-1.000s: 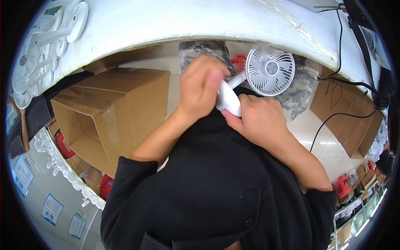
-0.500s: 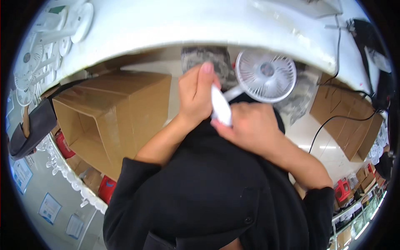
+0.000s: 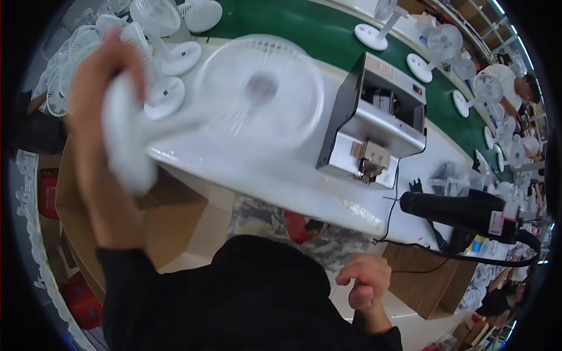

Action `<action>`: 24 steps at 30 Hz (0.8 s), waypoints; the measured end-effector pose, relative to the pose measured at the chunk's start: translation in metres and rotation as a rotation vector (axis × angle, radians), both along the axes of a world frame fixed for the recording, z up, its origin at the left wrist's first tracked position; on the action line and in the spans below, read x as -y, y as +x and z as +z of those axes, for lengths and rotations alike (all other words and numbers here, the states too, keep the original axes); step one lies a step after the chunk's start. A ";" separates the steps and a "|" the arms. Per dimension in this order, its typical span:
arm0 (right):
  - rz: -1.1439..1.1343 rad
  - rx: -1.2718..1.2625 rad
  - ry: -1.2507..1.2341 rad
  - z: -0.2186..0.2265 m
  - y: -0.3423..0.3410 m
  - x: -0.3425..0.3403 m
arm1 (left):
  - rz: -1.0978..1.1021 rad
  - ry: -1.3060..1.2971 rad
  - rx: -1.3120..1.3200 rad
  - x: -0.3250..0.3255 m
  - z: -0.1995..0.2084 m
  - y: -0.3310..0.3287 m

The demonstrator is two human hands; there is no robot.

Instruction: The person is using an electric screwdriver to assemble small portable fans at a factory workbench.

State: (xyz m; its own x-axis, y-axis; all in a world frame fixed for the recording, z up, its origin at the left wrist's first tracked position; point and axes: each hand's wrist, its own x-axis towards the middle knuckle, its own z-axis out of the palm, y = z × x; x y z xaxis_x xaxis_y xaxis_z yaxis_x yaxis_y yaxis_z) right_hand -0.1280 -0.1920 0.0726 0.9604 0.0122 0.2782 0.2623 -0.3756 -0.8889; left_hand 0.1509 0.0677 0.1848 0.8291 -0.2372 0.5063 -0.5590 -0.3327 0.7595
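A white desk fan point(image 3: 175, 126) is gripped in my left hand point(image 3: 111, 64), fingers round its round base at the left. Motion blurs both hand and fan. The fan's round caged head point(image 3: 263, 58) reaches out to the right over the white table. My right hand point(image 3: 367, 279) is low, in front of the table's near edge. Its fingers are loosely curled, with a gap between forefinger and thumb, and it holds nothing.
A silver and black machine point(image 3: 380, 126) stands on the white table point(image 3: 293, 181). Right of it is a black electric screwdriver point(image 3: 451, 210) with a cable. Several white fans point(image 3: 155, 17) crowd the left. A green conveyor belt point(image 3: 316, 29) runs behind. Cardboard boxes point(image 3: 175, 222) flank me below.
The fan has moved from in front of my body to the upper left, over the table, in my left hand. My right hand has let go of it and dropped lower right. The view has shifted.
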 end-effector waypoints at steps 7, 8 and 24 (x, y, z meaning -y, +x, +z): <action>-0.072 0.022 -0.059 -0.001 -0.009 0.006 | 0.283 0.029 -0.008 0.121 -0.128 0.196; -0.088 0.027 -0.072 -0.004 -0.017 0.010 | 0.267 0.015 -0.005 0.134 -0.135 0.202; -0.723 -0.087 -0.155 0.003 -0.037 0.009 | -0.047 0.459 0.913 0.410 -0.227 0.257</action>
